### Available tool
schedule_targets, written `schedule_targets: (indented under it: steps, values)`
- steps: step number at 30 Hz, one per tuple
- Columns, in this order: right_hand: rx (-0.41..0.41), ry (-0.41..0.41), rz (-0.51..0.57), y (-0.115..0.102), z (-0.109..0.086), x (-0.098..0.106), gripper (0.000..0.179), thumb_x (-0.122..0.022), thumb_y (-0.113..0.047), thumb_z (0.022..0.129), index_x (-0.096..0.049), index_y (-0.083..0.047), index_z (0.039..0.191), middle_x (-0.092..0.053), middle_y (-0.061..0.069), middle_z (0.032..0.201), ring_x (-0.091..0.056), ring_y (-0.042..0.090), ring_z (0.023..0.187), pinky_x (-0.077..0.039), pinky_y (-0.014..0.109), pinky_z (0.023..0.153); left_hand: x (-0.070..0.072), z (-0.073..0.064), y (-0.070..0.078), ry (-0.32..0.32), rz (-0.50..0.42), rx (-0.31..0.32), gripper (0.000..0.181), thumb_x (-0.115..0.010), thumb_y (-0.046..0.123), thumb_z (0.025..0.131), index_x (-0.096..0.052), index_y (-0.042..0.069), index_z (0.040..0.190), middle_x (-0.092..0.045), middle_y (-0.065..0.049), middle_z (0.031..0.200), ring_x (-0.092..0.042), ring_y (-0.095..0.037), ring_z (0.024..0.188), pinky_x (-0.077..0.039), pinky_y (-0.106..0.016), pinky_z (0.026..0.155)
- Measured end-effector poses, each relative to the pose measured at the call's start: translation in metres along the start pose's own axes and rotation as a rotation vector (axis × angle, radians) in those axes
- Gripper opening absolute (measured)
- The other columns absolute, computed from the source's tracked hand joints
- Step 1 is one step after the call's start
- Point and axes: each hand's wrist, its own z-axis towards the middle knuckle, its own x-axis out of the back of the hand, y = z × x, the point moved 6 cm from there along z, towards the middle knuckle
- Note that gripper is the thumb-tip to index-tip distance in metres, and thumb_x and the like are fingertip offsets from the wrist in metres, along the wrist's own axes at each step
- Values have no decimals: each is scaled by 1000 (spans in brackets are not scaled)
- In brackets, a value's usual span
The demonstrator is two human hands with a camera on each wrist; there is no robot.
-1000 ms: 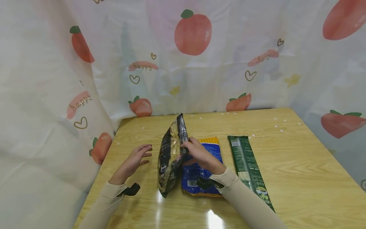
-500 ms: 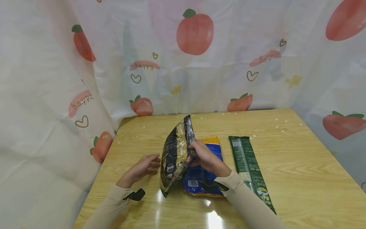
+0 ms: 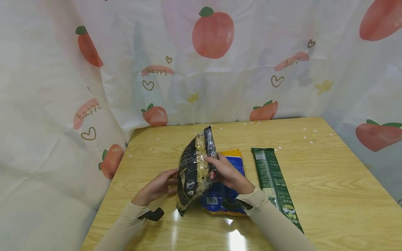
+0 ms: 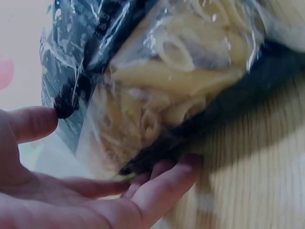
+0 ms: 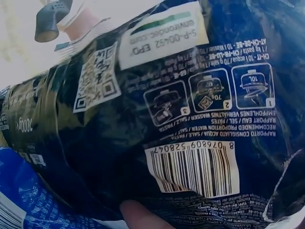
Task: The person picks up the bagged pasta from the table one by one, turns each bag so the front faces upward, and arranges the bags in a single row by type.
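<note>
Facing a curtain (image 3: pixel 251 35) printed with red fruit (image 3: pixel 213 35), beyond the pasta bag (image 3: pixel 192 174). Working over a wood-grain bench (image 3: pixel 333 181), spreading beneath and to both sides of the pasta bag. Wearing pale sleeves (image 3: pixel 273 219) on the near side of the pasta bag. Holding the pasta bag steeply tilted above the bench, leaving any contact at the lower end unclear. Having a blue bag (image 3: pixel 220 195) lying just right of the pasta bag, partly hidden behind it, and a green pack (image 3: pixel 274 177) lying farther right. Holding the pasta bag's right side in the right hand's (image 3: pixel 230 174) grip, laying the thumb across the front. Touching the pasta bag's left side with the left hand (image 3: pixel 158 185), spreading that grip wide. Showing a barcode (image 5: pixel 193 169) on the pasta bag's side facing the right wrist. Seeing white specks (image 3: pixel 304 137) far right of the pasta bag.
</note>
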Motion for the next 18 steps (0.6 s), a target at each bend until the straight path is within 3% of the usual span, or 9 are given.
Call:
schedule_targets:
  steps: [2,5,7,11,14,18]
  values:
    - [-6,-3,15,2,1,1,93,-55,-38,105,10,-9,165,-37,32,156,-68,24,100,-61,42,84,-1,1,-1,17,-38,6,38,-48,41,108,-65,10,123,-65,-3,118,-61,-18,112,-56,-37,93]
    - [-21,13,39,5,2,3,96,-57,-34,105,13,-9,165,-33,31,159,-65,24,107,-59,38,84,-2,1,-2,28,-63,10,29,-51,40,108,-66,15,111,-62,-1,111,-61,-17,105,-57,-34,88]
    - [-32,12,49,7,3,3,95,-57,-32,105,12,-9,165,-35,31,157,-64,20,95,-58,36,79,-1,0,-2,30,-75,13,27,-51,39,108,-67,17,108,-61,-1,111,-60,-17,104,-57,-34,86]
    - [-5,-11,72,4,4,-2,81,-53,-23,106,-1,-7,166,-52,23,136,-60,13,79,-55,32,69,1,-1,-2,15,-83,7,26,-50,38,108,-68,19,105,-61,0,111,-61,-17,103,-57,-34,87]
    - [44,-39,105,2,4,-8,63,-48,-17,107,-18,-2,161,-59,13,119,-65,13,87,-58,32,74,5,-2,-3,20,-72,5,28,-50,38,108,-69,18,107,-63,1,110,-62,-16,103,-57,-34,88]
    - [74,-26,181,6,5,-14,51,-44,-13,107,-29,1,153,-61,7,114,-68,12,89,-59,30,77,11,-2,-6,62,-55,21,38,-51,43,107,-65,11,121,-62,-3,117,-62,-18,105,-57,-34,87]
